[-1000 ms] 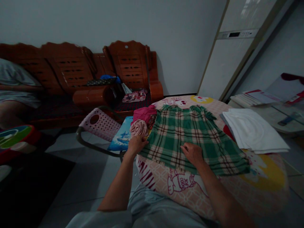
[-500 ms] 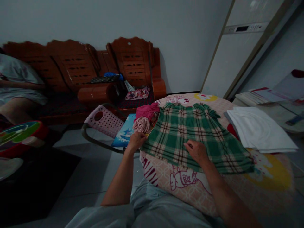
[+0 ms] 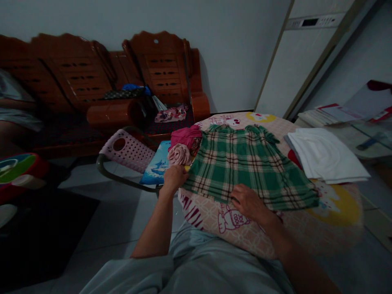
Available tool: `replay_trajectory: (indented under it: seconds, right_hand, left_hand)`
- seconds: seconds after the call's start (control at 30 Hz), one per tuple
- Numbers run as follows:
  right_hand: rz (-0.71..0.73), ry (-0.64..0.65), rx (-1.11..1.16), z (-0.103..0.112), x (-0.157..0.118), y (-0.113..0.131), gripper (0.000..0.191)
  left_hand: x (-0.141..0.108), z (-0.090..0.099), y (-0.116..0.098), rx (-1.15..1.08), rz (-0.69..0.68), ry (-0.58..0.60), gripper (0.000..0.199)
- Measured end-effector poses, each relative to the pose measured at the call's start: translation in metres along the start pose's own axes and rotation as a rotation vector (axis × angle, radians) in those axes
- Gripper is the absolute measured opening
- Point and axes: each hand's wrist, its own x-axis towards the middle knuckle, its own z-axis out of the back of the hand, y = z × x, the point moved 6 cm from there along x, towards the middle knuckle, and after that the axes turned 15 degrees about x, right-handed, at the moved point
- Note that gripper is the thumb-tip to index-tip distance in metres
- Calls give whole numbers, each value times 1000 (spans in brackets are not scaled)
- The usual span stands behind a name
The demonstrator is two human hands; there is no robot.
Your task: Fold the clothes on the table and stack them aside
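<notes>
A green plaid garment (image 3: 241, 159) with cream and dark stripes lies spread on a round table covered with a printed pink cloth (image 3: 211, 218). My left hand (image 3: 175, 178) is closed at the garment's near left corner, fingers pinched on its edge. At the middle of the near hem, my right hand (image 3: 246, 201) has its fingers curled together on the fabric. Just beyond my left hand sit a rolled pale pink cloth (image 3: 179, 155) and a bright pink cloth (image 3: 185, 136). The garment's far edge is bunched.
Folded white cloth (image 3: 326, 153) lies on the table's right side. A pink-backed chair (image 3: 127, 151) with a blue seat stands to the left. Behind it are wooden seats (image 3: 165, 73), with a person (image 3: 15, 102) seated at far left. Papers (image 3: 330, 116) lie on a surface at right.
My right hand has moved nearer to me, from above the plaid fabric to its near hem. My left hand stays at the corner. The view has shifted slightly.
</notes>
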Motion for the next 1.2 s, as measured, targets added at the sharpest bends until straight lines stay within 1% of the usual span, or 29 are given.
replay_trajectory:
  seconds: [0.13, 0.27, 0.53, 0.63, 0.73, 0.8, 0.9, 0.97, 1.07, 1.2]
  right_hand:
    - [23, -3, -83, -4, 3, 5, 18]
    - [34, -6, -85, -3, 8, 7, 17]
    - [93, -86, -75, 0, 10, 8, 16]
    - [72, -105, -62, 1, 10, 8, 17]
    - [48, -90, -41, -1, 10, 9, 17]
    - [67, -69, -13, -5, 11, 12, 14]
    - [92, -38, -2, -12, 14, 18, 7]
    - [77, -19, -29, -16, 16, 20, 10]
    - [42, -11, -55, -19, 20, 18, 16]
    - [40, -33, -33, -18, 21, 14, 17]
  left_hand:
    - [0, 2, 2, 0, -6, -16, 31]
    - [-1, 5, 5, -18, 24, -11, 31]
    - [3, -3, 14, -67, 33, -1, 29]
    - [3, -6, 17, -67, 27, -11, 28]
    - [2, -5, 19, -112, 6, -24, 28]
    - [1, -4, 20, -125, -5, -23, 30]
    - [0, -5, 18, -83, -32, 15, 27]
    - [0, -6, 15, -44, -46, 31, 23]
    - [1, -7, 13, -20, -52, 23, 19]
    - [2, -9, 14, -31, -77, 5, 21]
